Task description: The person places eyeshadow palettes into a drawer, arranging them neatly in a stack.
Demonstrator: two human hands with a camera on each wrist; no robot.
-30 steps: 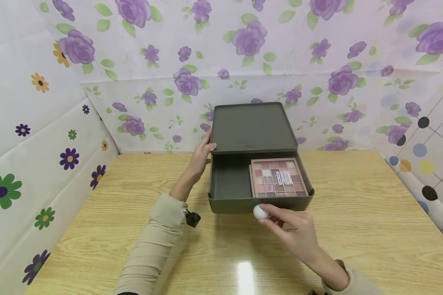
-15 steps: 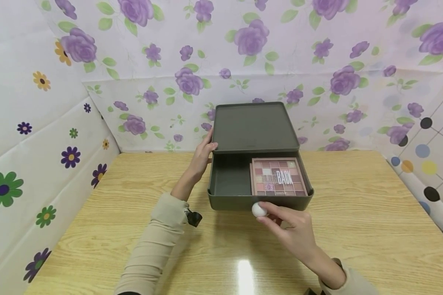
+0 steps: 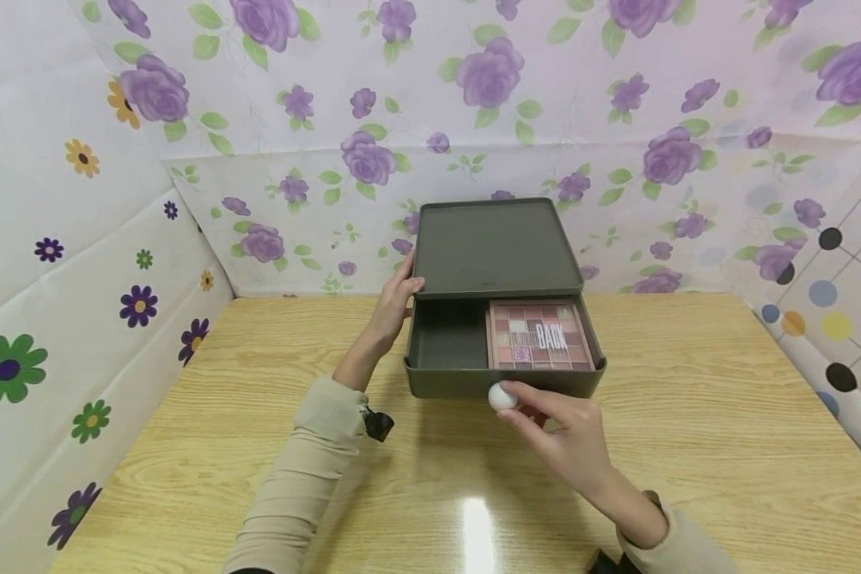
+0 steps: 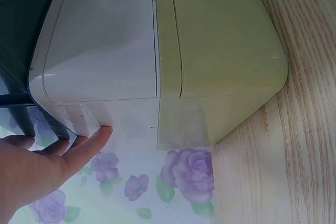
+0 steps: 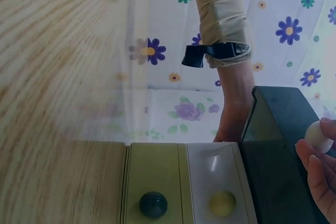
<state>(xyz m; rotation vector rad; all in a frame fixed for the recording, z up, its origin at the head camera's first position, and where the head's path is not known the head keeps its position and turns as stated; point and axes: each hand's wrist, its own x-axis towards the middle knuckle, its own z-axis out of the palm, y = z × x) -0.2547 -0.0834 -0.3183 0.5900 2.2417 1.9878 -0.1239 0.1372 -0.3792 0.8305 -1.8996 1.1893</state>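
Note:
A small drawer organizer (image 3: 495,247) with a dark grey-green top stands on the table against the rear cloth. Its top drawer (image 3: 441,384) is pulled partway out. On the right side of that drawer lies a pink makeup palette (image 3: 541,341), its far edge near the casing. My right hand (image 3: 574,438) pinches the white round knob (image 3: 501,396) on the drawer front between thumb and fingers. Against the organizer's left side, my left hand (image 3: 387,312) rests with fingers extended and the thumb at the top edge. The left wrist view shows those fingers (image 4: 94,142) along the side.
Below the top drawer are a white tier (image 4: 105,40) and a yellow-green tier (image 4: 226,40). A yellow knob (image 5: 222,203) and a dark green knob (image 5: 153,205) stick out from their fronts. Flowered cloth (image 3: 294,96) hangs behind the wooden table (image 3: 689,414).
My right hand has pushed the top drawer a short way inward, away from me, by its knob. The palette has slid in with it. My left hand stays at the organizer's side.

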